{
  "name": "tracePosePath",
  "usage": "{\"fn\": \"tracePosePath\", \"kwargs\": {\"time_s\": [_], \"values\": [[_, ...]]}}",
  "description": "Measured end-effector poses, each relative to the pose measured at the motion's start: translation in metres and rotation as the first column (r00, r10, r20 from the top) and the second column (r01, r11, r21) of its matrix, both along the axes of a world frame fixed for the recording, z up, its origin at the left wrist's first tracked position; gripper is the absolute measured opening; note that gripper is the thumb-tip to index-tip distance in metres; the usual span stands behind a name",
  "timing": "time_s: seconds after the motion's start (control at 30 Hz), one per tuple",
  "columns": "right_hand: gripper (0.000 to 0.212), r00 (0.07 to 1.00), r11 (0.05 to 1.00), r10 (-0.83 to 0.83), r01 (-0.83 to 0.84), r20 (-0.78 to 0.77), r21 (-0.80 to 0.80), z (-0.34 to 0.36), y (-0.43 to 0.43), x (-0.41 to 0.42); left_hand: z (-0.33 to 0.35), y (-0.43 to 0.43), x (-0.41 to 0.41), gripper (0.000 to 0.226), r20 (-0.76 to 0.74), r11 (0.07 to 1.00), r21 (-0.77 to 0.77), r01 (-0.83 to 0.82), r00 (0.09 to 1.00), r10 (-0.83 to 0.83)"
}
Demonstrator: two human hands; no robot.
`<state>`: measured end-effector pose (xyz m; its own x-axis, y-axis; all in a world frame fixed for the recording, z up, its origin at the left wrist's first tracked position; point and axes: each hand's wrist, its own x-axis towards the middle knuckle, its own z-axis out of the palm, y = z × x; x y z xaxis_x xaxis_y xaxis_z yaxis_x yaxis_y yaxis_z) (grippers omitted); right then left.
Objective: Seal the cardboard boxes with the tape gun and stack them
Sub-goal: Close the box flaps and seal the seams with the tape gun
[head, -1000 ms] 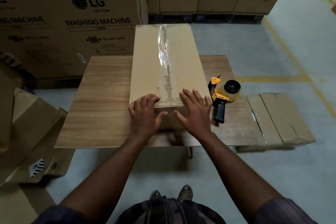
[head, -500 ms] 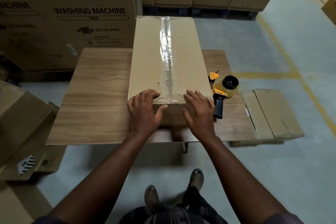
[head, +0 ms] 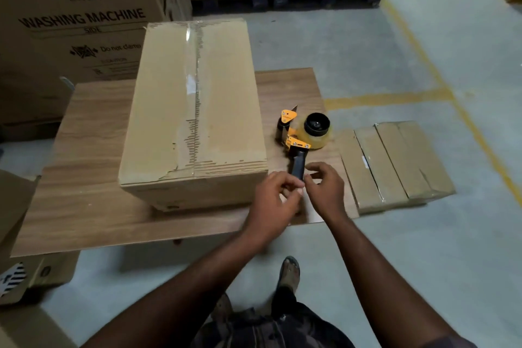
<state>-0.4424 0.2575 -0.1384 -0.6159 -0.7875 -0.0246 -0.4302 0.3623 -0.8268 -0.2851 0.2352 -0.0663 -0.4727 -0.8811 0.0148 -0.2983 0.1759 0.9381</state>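
Black handle (head: 298,162) divides left hand (head: 272,200) from right hand (head: 327,192).

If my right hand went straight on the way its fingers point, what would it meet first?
Probably the black handle of the tape gun, right in front of the right hand. Whether the fingertips already touch it is unclear from this view.

Taped cardboard box (head: 195,110) stands; yellow tape gun (head: 302,135) seemingly lies beside.

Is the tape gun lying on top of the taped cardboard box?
No, the tape gun lies on the wooden table, just right of the cardboard box.
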Motion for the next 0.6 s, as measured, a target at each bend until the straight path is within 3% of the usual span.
{"fn": "tracePosePath", "kwargs": {"time_s": [0.07, 0.13, 0.27, 0.4, 0.5, 0.6], "values": [[0.023, 0.998, 0.998, 0.045, -0.047, 0.031, 0.049, -0.005, -0.012, -0.008, -0.013, -0.008, -0.043, 0.015, -0.023, 0.927, 0.363, -0.095, 0.994, 0.111], [0.022, 0.996, 0.989, 0.079, -0.085, 0.051, 0.124, -0.012, -0.026, -0.016, -0.03, -0.023, -0.075, 0.016, 0.03, 0.841, 0.5, -0.205, 0.975, 0.22], [0.02, 0.99, 0.974, 0.067, -0.092, 0.125, 0.207, -0.032, -0.048, -0.034, -0.055, -0.057, -0.115, 0.014, 0.19, 0.772, 0.489, -0.406, 0.913, 0.36], [0.035, 0.951, 0.938, -0.06, -0.05, 0.302, 0.344, -0.045, -0.065, -0.05, -0.081, -0.08, -0.129, 0.022, 0.36, 0.741, 0.431, -0.515, 0.851, 0.382], [0.025, 0.785, 0.917, -0.218, -0.039, 0.58, 0.397, -0.051, -0.079, -0.056, -0.09, -0.089, -0.135, 0.021, 0.414, 0.714, 0.446, -0.54, 0.832, 0.371], [0.017, 0.487, 0.919, -0.351, 0.014, 0.8, 0.394, -0.046, -0.092, -0.058, -0.098, -0.097, -0.141, 0.028, 0.436, 0.721, 0.484, -0.495, 0.852, 0.292]]}}
